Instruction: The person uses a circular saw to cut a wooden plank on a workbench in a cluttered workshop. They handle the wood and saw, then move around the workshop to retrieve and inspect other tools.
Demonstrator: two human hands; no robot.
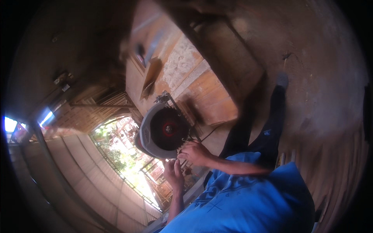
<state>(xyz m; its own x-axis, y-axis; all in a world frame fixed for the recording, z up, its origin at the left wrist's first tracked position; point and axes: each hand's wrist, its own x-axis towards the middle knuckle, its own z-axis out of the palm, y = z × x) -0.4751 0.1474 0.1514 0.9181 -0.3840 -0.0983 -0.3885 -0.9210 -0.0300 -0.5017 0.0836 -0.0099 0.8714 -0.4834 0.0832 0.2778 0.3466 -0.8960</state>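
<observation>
A circular saw (144,134) with a grey guard is tilted so that its dark toothed blade (161,126) with a red centre faces me. My right hand (194,152) is closed at the lower right edge of the saw, its fingers curled by the blade's rim. Just below the guard, my left hand (174,174) is raised with thumb and fingers bent; what they hold, if anything, is hidden. Beyond the saw stands a wooden workbench (211,93) strewn with pale sawdust (180,58).
A short wooden board (150,77) leans on the bench. A dark cord (211,132) runs beside the saw toward my legs. The dusty floor (318,89) lies to the right, with narrow strips (336,186) near its lower part. Bright daylight enters at left through an opening (124,143).
</observation>
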